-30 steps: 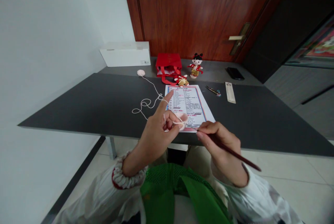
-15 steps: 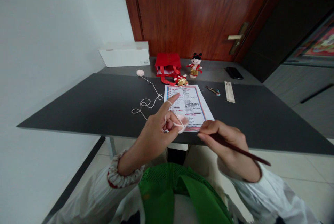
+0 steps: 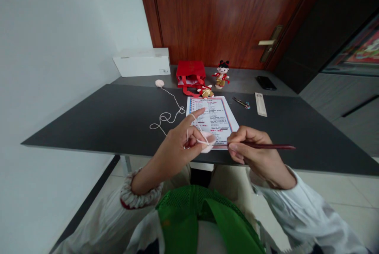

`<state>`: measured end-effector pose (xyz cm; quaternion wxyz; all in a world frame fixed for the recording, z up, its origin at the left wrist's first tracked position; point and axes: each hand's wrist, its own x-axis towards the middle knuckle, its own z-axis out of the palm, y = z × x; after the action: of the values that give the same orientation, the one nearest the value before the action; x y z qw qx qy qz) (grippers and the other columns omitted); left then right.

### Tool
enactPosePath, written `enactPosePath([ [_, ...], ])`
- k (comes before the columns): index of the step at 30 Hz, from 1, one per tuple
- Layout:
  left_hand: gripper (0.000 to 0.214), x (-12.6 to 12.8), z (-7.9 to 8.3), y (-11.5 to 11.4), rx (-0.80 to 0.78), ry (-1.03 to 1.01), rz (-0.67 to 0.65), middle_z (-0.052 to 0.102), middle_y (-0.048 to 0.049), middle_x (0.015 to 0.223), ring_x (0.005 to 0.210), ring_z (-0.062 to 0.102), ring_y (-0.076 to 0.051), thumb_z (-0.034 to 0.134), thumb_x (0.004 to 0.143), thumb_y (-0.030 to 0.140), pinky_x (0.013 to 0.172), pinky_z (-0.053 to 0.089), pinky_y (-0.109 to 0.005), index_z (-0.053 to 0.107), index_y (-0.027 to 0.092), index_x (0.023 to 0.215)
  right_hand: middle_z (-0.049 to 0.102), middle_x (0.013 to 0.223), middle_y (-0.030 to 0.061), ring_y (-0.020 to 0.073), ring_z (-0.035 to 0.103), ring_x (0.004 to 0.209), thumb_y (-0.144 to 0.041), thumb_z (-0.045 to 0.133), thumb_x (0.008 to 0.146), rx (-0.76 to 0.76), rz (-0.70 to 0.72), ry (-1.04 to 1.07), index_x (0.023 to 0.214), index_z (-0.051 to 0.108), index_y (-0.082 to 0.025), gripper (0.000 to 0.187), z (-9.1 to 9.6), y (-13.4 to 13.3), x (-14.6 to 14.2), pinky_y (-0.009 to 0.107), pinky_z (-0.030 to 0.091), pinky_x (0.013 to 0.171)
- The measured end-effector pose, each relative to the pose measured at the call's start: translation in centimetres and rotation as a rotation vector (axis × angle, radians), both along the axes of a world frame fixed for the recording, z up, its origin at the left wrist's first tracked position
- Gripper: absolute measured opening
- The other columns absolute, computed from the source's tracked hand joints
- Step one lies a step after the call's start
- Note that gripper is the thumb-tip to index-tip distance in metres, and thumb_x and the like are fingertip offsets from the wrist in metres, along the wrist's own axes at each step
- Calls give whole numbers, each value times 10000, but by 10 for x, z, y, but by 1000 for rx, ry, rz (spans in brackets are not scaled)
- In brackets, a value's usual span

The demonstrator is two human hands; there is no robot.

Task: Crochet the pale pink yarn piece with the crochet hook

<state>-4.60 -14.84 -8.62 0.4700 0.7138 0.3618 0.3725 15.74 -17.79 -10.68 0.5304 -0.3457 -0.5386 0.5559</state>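
My left hand (image 3: 182, 139) pinches a small pale pink crochet piece (image 3: 208, 142) between thumb and fingers, its index finger raised with yarn looped round it. In my right hand (image 3: 251, 145) is a crochet hook with a dark red-brown handle (image 3: 276, 146), held like a pen and nearly level. The hook's thin shaft reaches left to the crochet piece; its very tip is too small to make out. A loose strand of pale yarn (image 3: 164, 118) runs from my left hand across the table to a small yarn ball (image 3: 159, 83).
Beneath my hands lies a printed pattern sheet (image 3: 217, 114). Behind it are a red bag (image 3: 191, 73), a doll part in red and tan (image 3: 206, 91) and a standing doll (image 3: 222, 74). Small scissors (image 3: 241, 102), a pale strip (image 3: 260, 104), a phone (image 3: 265, 83) and a white box (image 3: 142, 62) lie around.
My right hand has turned the crochet hook from slanting down at its handle end to nearly level. The left hand and crochet piece have barely shifted.
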Motion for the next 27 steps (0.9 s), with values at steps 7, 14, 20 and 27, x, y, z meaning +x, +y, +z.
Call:
enactPosePath([
  [7, 789, 6, 1, 2, -239, -165, -68, 583, 47, 684, 673, 562, -109, 643, 735, 110, 723, 438, -265, 280, 170, 1434, 489, 519, -65, 41, 299, 423, -197, 699, 752, -353, 182, 397, 689, 529, -190, 181, -8, 10, -14, 141, 218, 371],
  [14, 850, 10, -4, 0, -359, -295, -49, 591, 43, 680, 673, 581, -124, 662, 729, 108, 721, 438, -286, 231, 175, 1458, 603, 705, -9, 108, 510, 572, -136, 598, 844, 342, -319, -51, 791, 565, -217, 102, -26, -11, -40, 235, 398, 510],
  [20, 847, 11, -6, 0, -442, -353, -44, 588, 65, 627, 612, 550, -94, 697, 722, 133, 688, 412, -257, 258, 129, 1445, 604, 742, 25, 168, 527, 661, -16, 580, 808, 951, -517, -709, 900, 575, -239, 241, -49, -7, -39, 299, 389, 586],
  [27, 753, 3, -6, 4, -660, -398, -169, 605, 26, 739, 666, 562, -100, 696, 712, 113, 683, 400, -258, 372, 150, 1391, 571, 760, -5, 133, 544, 668, -173, 602, 848, 503, -312, -14, 859, 557, -242, 83, -43, -4, -39, 264, 439, 577],
])
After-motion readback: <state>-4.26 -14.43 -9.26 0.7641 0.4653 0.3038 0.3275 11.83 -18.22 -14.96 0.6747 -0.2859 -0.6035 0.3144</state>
